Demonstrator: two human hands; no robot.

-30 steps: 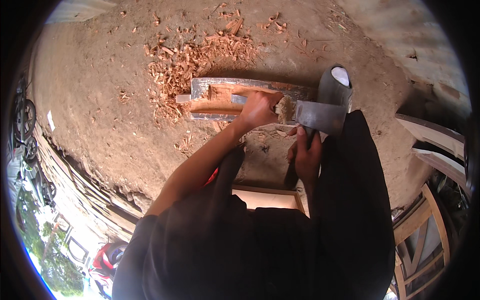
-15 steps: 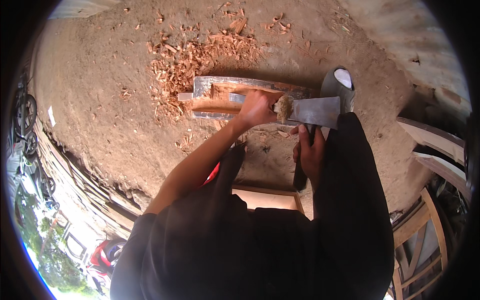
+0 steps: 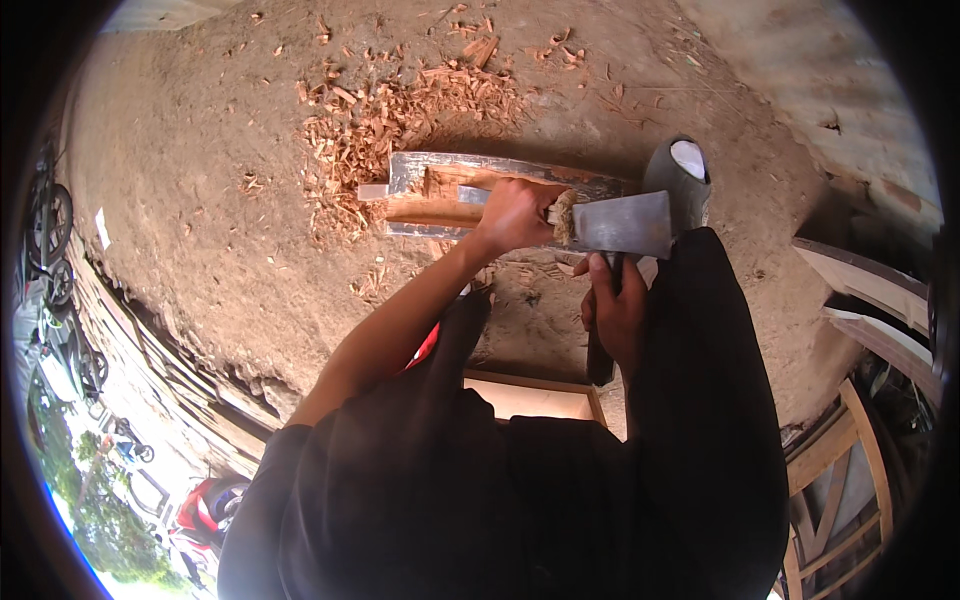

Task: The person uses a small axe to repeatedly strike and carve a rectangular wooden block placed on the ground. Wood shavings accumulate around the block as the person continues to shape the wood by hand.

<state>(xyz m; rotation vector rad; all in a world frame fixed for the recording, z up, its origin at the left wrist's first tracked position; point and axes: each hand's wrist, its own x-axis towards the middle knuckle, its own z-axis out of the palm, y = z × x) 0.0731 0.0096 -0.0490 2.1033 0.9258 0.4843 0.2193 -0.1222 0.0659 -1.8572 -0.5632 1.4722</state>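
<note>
My left hand (image 3: 517, 213) is closed around the handle of a chisel, whose flat metal blade (image 3: 472, 195) lies low over a hollowed wooden block (image 3: 420, 161). The handle's frayed, fibrous end (image 3: 563, 218) sticks out to the right of my fist. In my right hand (image 3: 618, 305) is the dark handle of an axe with a broad grey metal head (image 3: 625, 225). The head's narrower back end is at the frayed handle end, touching or nearly so. The block has dark, worn painted sides and bare reddish wood inside; my left hand covers part of it.
Reddish wood shavings (image 3: 375, 125) are heaped on the dirt floor beyond and left of the block. My grey shoe (image 3: 668, 172) is at its right end. A wooden frame (image 3: 535, 393) lies close to me. Boards (image 3: 865, 285) and a slatted wooden piece (image 3: 840, 480) stand at right.
The axe head has moved left, closing up to the frayed end of the chisel handle. My left hand and the block stay in nearly the same place.
</note>
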